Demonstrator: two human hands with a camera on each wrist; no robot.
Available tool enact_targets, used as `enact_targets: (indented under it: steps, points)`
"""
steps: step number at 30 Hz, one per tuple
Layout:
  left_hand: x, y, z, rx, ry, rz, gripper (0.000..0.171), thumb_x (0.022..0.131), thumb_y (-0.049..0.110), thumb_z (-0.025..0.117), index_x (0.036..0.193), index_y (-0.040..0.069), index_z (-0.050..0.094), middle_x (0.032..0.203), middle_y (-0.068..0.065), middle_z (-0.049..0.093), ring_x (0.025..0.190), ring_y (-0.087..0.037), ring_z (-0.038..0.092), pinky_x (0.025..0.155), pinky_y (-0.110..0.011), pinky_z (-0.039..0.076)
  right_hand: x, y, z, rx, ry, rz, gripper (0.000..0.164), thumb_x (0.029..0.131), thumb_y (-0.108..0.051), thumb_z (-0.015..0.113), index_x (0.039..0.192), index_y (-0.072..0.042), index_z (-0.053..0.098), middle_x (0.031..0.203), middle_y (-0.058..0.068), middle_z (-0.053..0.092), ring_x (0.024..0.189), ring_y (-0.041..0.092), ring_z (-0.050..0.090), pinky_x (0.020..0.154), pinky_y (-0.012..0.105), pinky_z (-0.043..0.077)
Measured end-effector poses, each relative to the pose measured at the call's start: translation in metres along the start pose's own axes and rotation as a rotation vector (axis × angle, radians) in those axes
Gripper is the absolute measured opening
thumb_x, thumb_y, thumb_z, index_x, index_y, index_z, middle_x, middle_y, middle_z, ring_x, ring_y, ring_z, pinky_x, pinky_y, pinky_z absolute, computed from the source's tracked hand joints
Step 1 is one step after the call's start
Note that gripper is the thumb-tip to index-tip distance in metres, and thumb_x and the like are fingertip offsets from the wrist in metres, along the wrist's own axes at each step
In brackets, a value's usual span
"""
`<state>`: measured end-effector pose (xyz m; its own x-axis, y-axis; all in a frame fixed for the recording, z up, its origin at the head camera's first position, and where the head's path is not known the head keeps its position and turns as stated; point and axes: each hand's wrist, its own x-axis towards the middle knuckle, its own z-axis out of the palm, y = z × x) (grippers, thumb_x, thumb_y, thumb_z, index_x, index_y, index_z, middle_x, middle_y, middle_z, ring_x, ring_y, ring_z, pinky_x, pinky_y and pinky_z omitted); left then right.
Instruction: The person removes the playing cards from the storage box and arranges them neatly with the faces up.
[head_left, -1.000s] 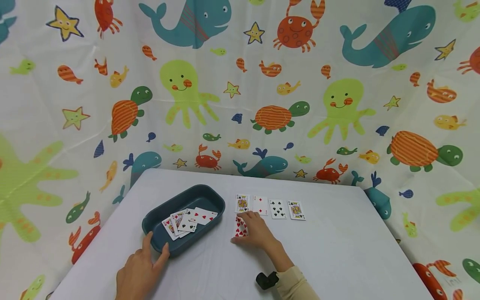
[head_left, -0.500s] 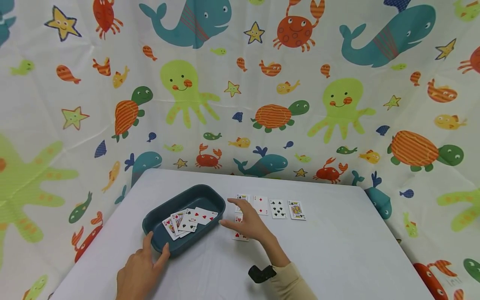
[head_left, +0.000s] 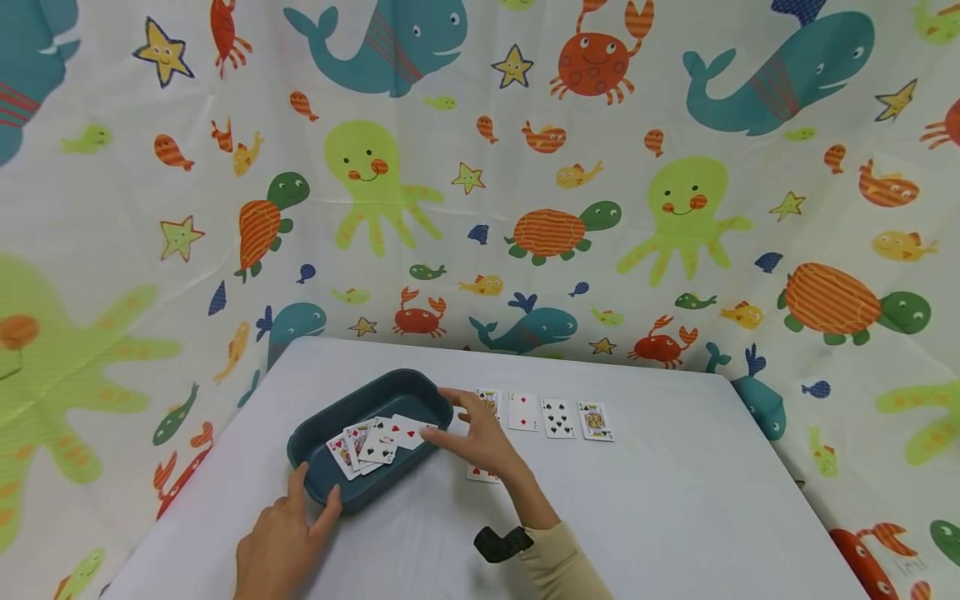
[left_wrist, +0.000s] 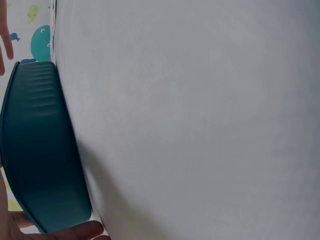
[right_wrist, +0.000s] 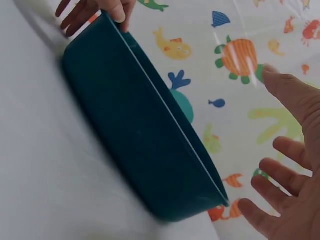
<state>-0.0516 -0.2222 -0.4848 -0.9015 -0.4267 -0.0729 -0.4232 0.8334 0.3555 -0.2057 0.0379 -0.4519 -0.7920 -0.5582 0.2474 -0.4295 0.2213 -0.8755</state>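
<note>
A dark teal oblong tub (head_left: 360, 493) stands on the table, with several playing cards (head_left: 378, 451) lying face up in a loose overlapping heap inside. My left hand (head_left: 279, 542) holds the tub's near left end, thumb on one side and fingers on the other. Over the tub's right end hovers my right hand (head_left: 480, 435), its fingers spread and nothing between them. The right wrist view shows that right hand (right_wrist: 292, 185) beside the tub's far end, apart from the rim. Partly hidden beneath the right hand is a red hearts card (head_left: 482, 474) on the table.
To the right of the tub, several face-up cards lie in a row: a face card (head_left: 489, 400) partly covered by my right hand, a two of diamonds (head_left: 522, 412), a spades card (head_left: 558, 418) and a king (head_left: 596, 422). A sea-animal curtain (head_left: 540, 150) hangs behind the white table (head_left: 675, 500).
My right hand has left the hearts card and moved left to the tub's right end, its fingers spreading. The left hand stays at the tub.
</note>
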Motion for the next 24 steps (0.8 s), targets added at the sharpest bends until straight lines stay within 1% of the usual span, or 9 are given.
enact_targets:
  steps: [4,6,8,13,16,18,20,24]
  points:
    - [0.0,0.0,-0.001,-0.004,-0.003,0.005,0.09,0.096,0.066,0.049,0.148,-0.006,0.034,0.11,-0.036,0.064,0.094,-0.047,0.064,0.072,-0.064,0.053,0.005,0.0,0.006,0.049,0.007,0.011,0.071,0.092,-0.037,0.076,0.151,-0.012,0.047,0.153,0.006,0.049,0.14,0.033,0.046,0.112,0.049,0.042]
    - [0.0,0.0,-0.001,-0.006,0.003,0.009,0.089,0.097,0.065,0.049,0.148,-0.005,0.034,0.11,-0.036,0.064,0.094,-0.047,0.064,0.071,-0.064,0.053,0.007,0.0,0.01,0.078,0.006,0.008,0.07,0.092,-0.037,0.076,0.151,-0.013,0.048,0.153,0.006,0.049,0.141,0.034,0.045,0.112,0.048,0.042]
    - [-0.001,0.0,-0.001,-0.011,0.02,0.017,0.087,0.097,0.064,0.05,0.149,-0.004,0.034,0.11,-0.035,0.065,0.095,-0.047,0.065,0.07,-0.064,0.053,0.01,0.0,0.014,0.1,0.008,0.009,0.068,0.092,-0.038,0.076,0.15,-0.016,0.049,0.152,0.005,0.05,0.141,0.032,0.046,0.112,0.047,0.042]
    - [-0.001,-0.001,0.0,-0.021,0.043,0.024,0.085,0.097,0.064,0.05,0.15,-0.001,0.034,0.108,-0.034,0.066,0.095,-0.047,0.065,0.069,-0.064,0.052,0.018,-0.002,0.024,0.174,-0.008,0.016,0.065,0.093,-0.035,0.074,0.15,-0.016,0.049,0.152,0.003,0.051,0.141,0.031,0.046,0.113,0.049,0.041]
    - [-0.001,0.0,0.001,-0.017,0.038,0.022,0.085,0.097,0.064,0.05,0.15,-0.001,0.033,0.109,-0.034,0.066,0.095,-0.047,0.065,0.07,-0.064,0.053,0.023,-0.003,0.031,0.214,-0.017,0.033,0.065,0.093,-0.034,0.075,0.15,-0.015,0.049,0.152,0.002,0.051,0.142,0.031,0.045,0.113,0.047,0.041]
    - [-0.001,0.0,0.001,-0.017,0.036,0.024,0.086,0.097,0.064,0.05,0.15,-0.001,0.033,0.109,-0.034,0.066,0.095,-0.046,0.065,0.07,-0.064,0.053,0.026,-0.002,0.036,0.219,-0.019,0.046,0.066,0.092,-0.036,0.075,0.15,-0.016,0.049,0.151,0.0,0.051,0.142,0.029,0.046,0.113,0.044,0.042]
    - [-0.001,0.0,0.001,-0.016,0.035,0.027,0.086,0.097,0.064,0.049,0.15,-0.001,0.033,0.109,-0.034,0.066,0.095,-0.046,0.065,0.07,-0.065,0.053,0.028,-0.003,0.04,0.219,-0.023,0.062,0.066,0.092,-0.038,0.076,0.149,-0.018,0.05,0.15,-0.003,0.052,0.141,0.024,0.047,0.112,0.041,0.042]
    - [-0.001,0.0,0.0,-0.015,0.037,0.026,0.086,0.097,0.065,0.049,0.15,-0.001,0.033,0.11,-0.034,0.066,0.095,-0.046,0.065,0.071,-0.065,0.053,0.032,-0.003,0.047,0.21,-0.024,0.06,0.065,0.092,-0.036,0.076,0.149,-0.018,0.051,0.148,-0.002,0.053,0.139,0.023,0.049,0.112,0.043,0.043]
